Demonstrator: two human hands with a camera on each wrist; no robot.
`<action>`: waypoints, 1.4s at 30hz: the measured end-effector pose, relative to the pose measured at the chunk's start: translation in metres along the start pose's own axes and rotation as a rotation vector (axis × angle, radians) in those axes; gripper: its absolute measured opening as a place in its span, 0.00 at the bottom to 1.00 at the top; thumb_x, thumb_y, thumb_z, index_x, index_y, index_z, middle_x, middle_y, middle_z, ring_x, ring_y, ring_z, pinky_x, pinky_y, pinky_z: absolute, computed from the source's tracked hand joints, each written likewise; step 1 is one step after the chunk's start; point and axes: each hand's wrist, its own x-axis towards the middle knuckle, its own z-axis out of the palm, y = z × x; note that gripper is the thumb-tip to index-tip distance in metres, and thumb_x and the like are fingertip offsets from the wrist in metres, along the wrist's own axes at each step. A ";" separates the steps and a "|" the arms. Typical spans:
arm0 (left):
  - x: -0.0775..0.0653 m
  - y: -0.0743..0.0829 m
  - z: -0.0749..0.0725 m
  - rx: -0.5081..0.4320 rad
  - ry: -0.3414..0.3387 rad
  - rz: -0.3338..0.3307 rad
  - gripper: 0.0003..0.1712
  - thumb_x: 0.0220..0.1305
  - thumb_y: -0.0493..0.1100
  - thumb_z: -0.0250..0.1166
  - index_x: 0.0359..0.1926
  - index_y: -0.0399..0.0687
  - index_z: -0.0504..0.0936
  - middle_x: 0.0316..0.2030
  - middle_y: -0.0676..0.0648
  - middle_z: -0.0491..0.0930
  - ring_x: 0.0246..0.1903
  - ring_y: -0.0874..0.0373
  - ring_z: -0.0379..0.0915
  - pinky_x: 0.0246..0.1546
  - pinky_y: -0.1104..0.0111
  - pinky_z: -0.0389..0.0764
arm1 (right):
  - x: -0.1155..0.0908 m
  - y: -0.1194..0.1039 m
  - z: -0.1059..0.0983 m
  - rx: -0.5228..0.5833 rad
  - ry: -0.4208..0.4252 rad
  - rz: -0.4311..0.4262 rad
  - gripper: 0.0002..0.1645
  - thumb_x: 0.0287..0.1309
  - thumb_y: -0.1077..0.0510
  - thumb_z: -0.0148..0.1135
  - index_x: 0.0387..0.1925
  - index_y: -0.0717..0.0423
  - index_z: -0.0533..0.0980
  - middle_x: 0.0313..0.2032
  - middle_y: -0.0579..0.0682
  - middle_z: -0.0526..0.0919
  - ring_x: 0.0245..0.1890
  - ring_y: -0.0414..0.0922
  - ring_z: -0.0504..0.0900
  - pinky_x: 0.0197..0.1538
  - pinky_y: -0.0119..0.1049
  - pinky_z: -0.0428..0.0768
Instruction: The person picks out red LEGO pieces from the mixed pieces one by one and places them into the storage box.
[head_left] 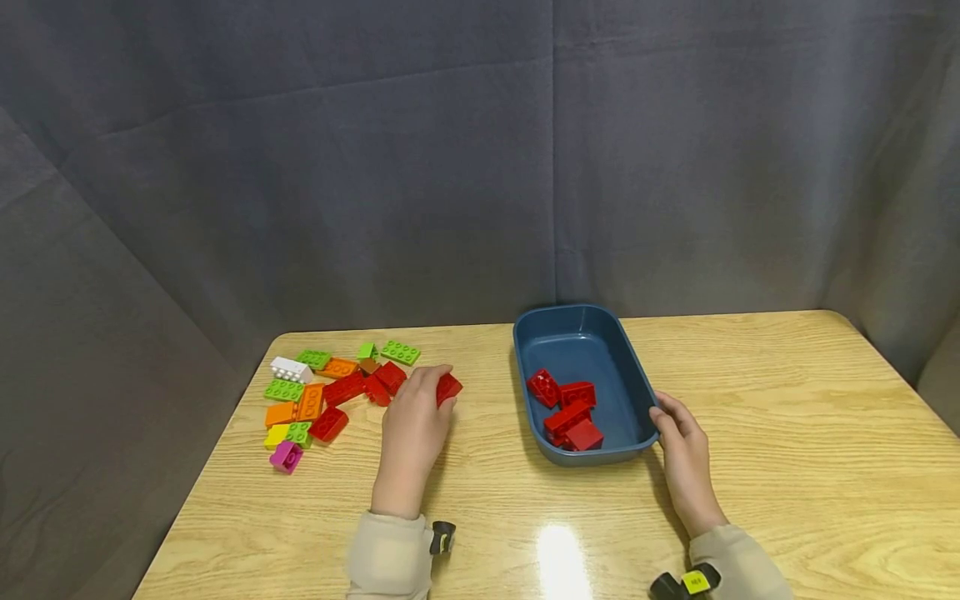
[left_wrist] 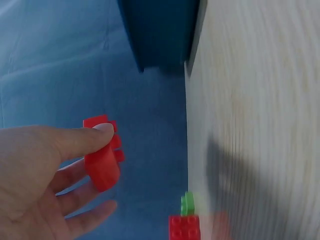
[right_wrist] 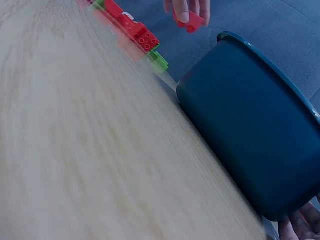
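Note:
Between thumb and fingers, my left hand [head_left: 417, 417] pinches a red toy brick [left_wrist: 102, 167], raised above the table in both wrist views. My right hand [head_left: 684, 450] holds the near right corner of a blue tub [head_left: 633, 354], its thumb at the rim and its other fingers along the outer wall. Inside the tub, several red bricks [head_left: 585, 435] lie in the near left part. Left of my left hand are more red bricks [head_left: 328, 425], loose on the table.
Mixed with those is a spread of other bricks: a white brick [head_left: 291, 370], orange bricks [head_left: 311, 402], green bricks [head_left: 401, 352], a yellow brick [head_left: 276, 436] and a magenta brick [head_left: 286, 457]. A grey curtain [head_left: 420, 192] hangs behind the wooden table [head_left: 810, 417].

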 end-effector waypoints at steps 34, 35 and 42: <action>-0.022 0.077 0.035 0.175 -0.107 0.476 0.25 0.59 0.42 0.73 0.58 0.57 0.81 0.56 0.52 0.79 0.53 0.57 0.77 0.52 0.65 0.76 | 0.001 -0.001 0.000 0.000 0.003 0.003 0.27 0.76 0.50 0.45 0.68 0.61 0.66 0.63 0.52 0.70 0.59 0.37 0.70 0.56 0.19 0.68; -0.022 0.078 0.036 0.178 -0.104 0.487 0.24 0.59 0.42 0.73 0.57 0.57 0.81 0.56 0.52 0.79 0.53 0.57 0.76 0.52 0.65 0.76 | 0.000 -0.001 0.000 0.001 0.001 0.004 0.28 0.76 0.50 0.45 0.68 0.61 0.66 0.63 0.52 0.69 0.59 0.37 0.70 0.56 0.19 0.68; -0.026 0.081 0.041 0.209 -0.087 0.527 0.23 0.60 0.43 0.72 0.57 0.57 0.81 0.54 0.53 0.79 0.51 0.58 0.77 0.49 0.66 0.77 | 0.000 -0.001 0.000 0.001 0.000 0.006 0.28 0.76 0.50 0.45 0.68 0.61 0.66 0.63 0.51 0.69 0.59 0.37 0.70 0.56 0.19 0.68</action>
